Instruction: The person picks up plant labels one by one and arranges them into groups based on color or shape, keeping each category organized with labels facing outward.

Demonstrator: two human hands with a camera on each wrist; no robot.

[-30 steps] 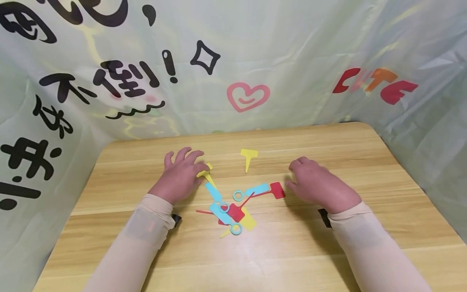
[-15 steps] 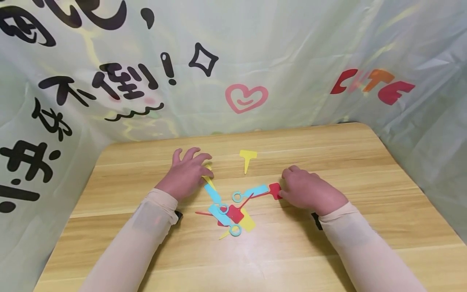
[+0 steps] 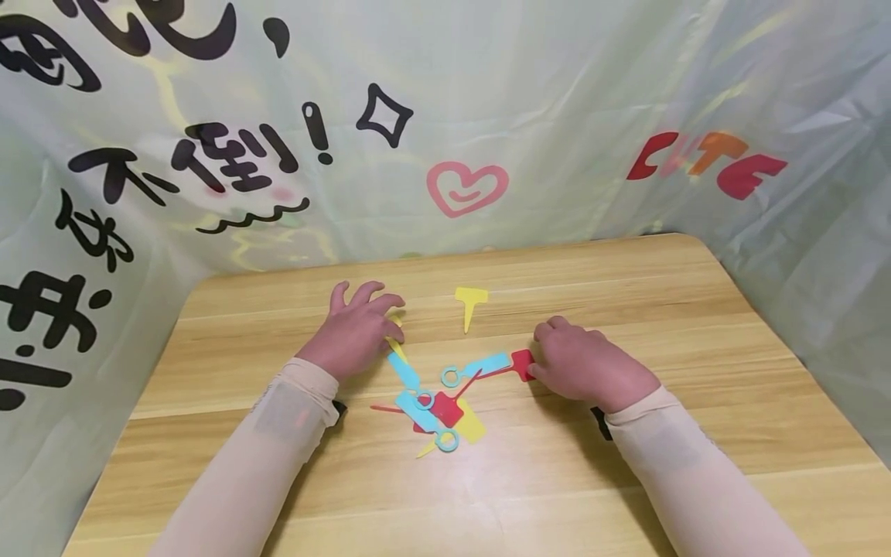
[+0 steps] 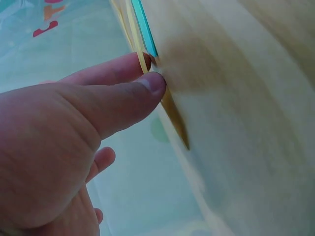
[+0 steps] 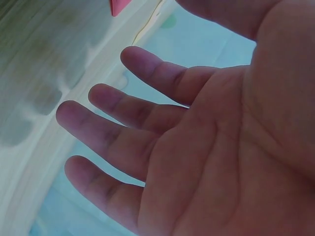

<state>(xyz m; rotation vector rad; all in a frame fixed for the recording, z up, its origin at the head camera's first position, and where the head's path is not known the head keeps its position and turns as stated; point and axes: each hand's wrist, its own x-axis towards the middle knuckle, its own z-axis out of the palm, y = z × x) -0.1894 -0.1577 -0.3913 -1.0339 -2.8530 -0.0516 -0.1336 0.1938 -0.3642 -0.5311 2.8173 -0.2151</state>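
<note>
At the left of the pile, my left hand (image 3: 355, 329) pinches a yellow T-shaped plant label (image 3: 397, 348) between thumb and index finger, its other fingers spread. In the left wrist view, the label's thin yellow stem (image 4: 138, 39) runs up from the fingertips beside a blue edge (image 4: 143, 27). My right hand (image 3: 588, 363) hovers low at the right with relaxed, nearly straight fingers and holds nothing. Its thumb side lies beside a red T-shaped label (image 3: 523, 364), whose corner (image 5: 118, 6) shows in the right wrist view. A blue ring-ended tag (image 3: 487, 363) lies next to that red label.
Mid-table, overlapping labels include a blue ring tag (image 3: 418, 410), a red label (image 3: 448, 410) and a yellow one (image 3: 472, 424). Another yellow T-shaped label (image 3: 471, 298) lies farther back on the wooden table (image 3: 230, 333). A printed curtain (image 3: 557, 116) hangs behind.
My right hand has moved left and down to the red label's edge. My left hand has shifted slightly right, its thumb and index finger closing on the yellow label.
</note>
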